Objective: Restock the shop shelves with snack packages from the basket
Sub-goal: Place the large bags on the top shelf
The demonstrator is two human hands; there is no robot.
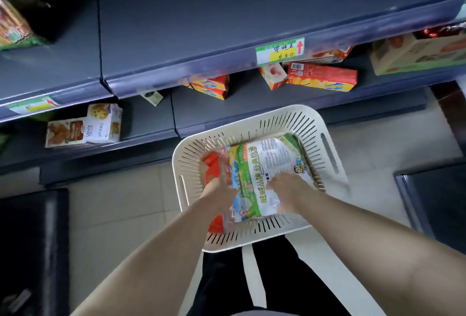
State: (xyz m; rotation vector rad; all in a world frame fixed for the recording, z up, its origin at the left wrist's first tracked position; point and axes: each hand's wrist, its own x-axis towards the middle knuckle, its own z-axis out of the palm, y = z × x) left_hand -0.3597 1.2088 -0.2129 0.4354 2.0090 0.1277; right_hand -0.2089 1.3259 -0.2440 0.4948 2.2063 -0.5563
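Both hands were down in the white basket (254,124): the left hand (220,193) closed on the near-left edge of the big green-and-white snack bag (267,174), the right hand (287,189) pressed flat on top (whether it gripped, I couldn't tell). The risk I saw: that slick bag slipping, or dragging the red packet (210,167) beneath it out over the rim

- Dim indoor light, cool bluish cast
- Basket (254,124) and bag (267,174) are the brightest areas, lit from above
- Deep shadow under the shelf (201,25) edges and at far left, bottom-left near black
- Motion blur on both hands, left hand (219,192) worst
- Top-left box (12,25) smeared, soft
- Strong wide-angle bend, shelf lines slant and curve toward the edges
- Faint glare on shelf lip
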